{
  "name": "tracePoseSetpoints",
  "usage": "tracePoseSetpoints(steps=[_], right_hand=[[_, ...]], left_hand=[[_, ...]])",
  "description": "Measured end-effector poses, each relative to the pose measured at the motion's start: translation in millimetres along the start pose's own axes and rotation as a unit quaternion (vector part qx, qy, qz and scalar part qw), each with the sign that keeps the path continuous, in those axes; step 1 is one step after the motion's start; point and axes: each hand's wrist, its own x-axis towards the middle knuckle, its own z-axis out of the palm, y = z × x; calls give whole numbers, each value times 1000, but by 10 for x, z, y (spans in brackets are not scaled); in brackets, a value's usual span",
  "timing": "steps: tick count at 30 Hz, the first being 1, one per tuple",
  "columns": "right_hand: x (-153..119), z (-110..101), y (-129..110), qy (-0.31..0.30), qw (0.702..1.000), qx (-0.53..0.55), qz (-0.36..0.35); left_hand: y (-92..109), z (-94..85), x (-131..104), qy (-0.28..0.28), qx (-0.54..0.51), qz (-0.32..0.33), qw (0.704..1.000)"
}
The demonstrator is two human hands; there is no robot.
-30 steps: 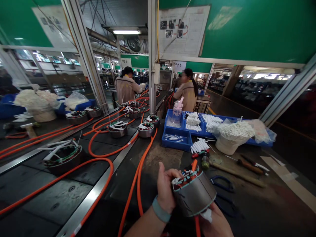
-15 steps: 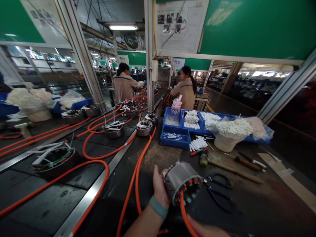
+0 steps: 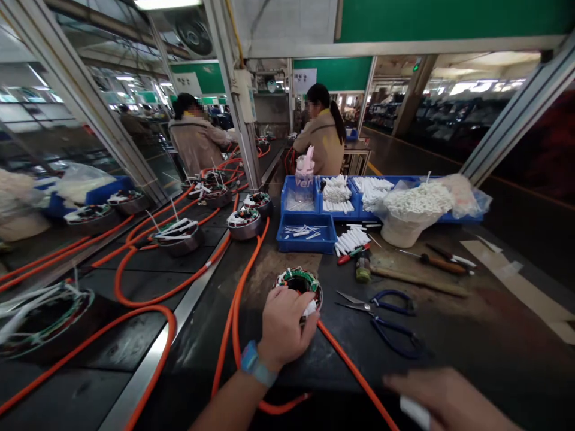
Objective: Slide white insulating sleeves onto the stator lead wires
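A ring-shaped metal stator (image 3: pixel 296 276) with green and red windings lies on the dark bench, open side up. My left hand (image 3: pixel 287 323) is on its near side, fingers curled over the rim and partly in the opening, with a small white piece at the fingertips; whether they grip the ring or the piece is unclear. An orange cable (image 3: pixel 354 368) runs from the stator toward the lower right. My right hand (image 3: pixel 435 392) is at the bottom right, blurred, with white material against its palm side. Blue-handled scissors (image 3: pixel 369 307) lie between the stator and my right hand.
Blue bins (image 3: pixel 305 244) of white tubes stand behind the stator, beside a tub (image 3: pixel 404 230) of white pieces. A wooden stick (image 3: pixel 417 280) and a screwdriver (image 3: pixel 442 263) lie right. More stators (image 3: pixel 245 226) and orange cables are at left. Two people sit beyond.
The stator has been set down with its winding side up. My left hand has moved from its side to its near rim. My right hand has moved right, away from the cable. The view has shifted.
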Motion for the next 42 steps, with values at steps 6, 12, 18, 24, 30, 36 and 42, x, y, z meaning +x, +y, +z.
tracePoseSetpoints(steps=[6, 12, 18, 24, 30, 36, 42], right_hand=[[1155, -239, 78, 32, 960, -260, -95], [2099, 92, -87, -10, 896, -437, -86], [2227, 229, -28, -20, 880, -463, -105], [1889, 66, -176, 33, 878, -465, -108], [1160, 20, -555, 57, 921, -214, -321], [779, 4, -718, -64, 965, -15, -255], [692, -75, -514, 35, 973, 215, -80]], left_hand=[[82, 37, 54, -46, 232, 89, 968], [104, 103, -20, -25, 232, 64, 970], [62, 107, -18, -28, 240, 86, 967], [64, 47, -48, -22, 204, 82, 975], [334, -52, 41, 32, 245, 184, 951], [503, -193, 98, -72, 281, 292, 911], [517, -325, -45, 51, 229, 165, 958]])
